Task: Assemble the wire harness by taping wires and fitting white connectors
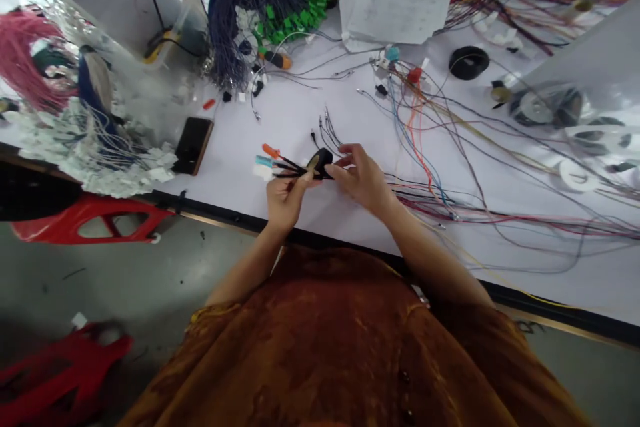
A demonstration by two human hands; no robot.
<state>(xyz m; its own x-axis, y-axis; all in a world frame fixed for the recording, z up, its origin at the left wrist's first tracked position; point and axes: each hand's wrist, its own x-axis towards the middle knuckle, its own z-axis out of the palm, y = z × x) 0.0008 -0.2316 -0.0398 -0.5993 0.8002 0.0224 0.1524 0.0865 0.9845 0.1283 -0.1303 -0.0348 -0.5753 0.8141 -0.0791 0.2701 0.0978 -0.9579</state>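
Near the table's front edge, my left hand (287,199) is closed in a pinch on a bundle of black wires (290,165). At the bundle's left end sit an orange connector (271,151), a light blue connector (264,161) and a white connector (262,172). A roll of black tape (325,156) is tilted against the bundle, between my two hands. My right hand (365,180) has its thumb and fingers closed at the roll's right side. Several thin black leads with metal terminals (327,123) stick out just beyond the roll. My fingers hide where tape and wires meet.
Loose wires (425,140) spread over the table's right side, with another black tape roll (469,63). A phone (194,145) lies at left, near white-connector bundles (130,153). Paper sheets (400,3) and green-connector wires (295,13) lie at the back. A red stool (95,219) stands below the edge.
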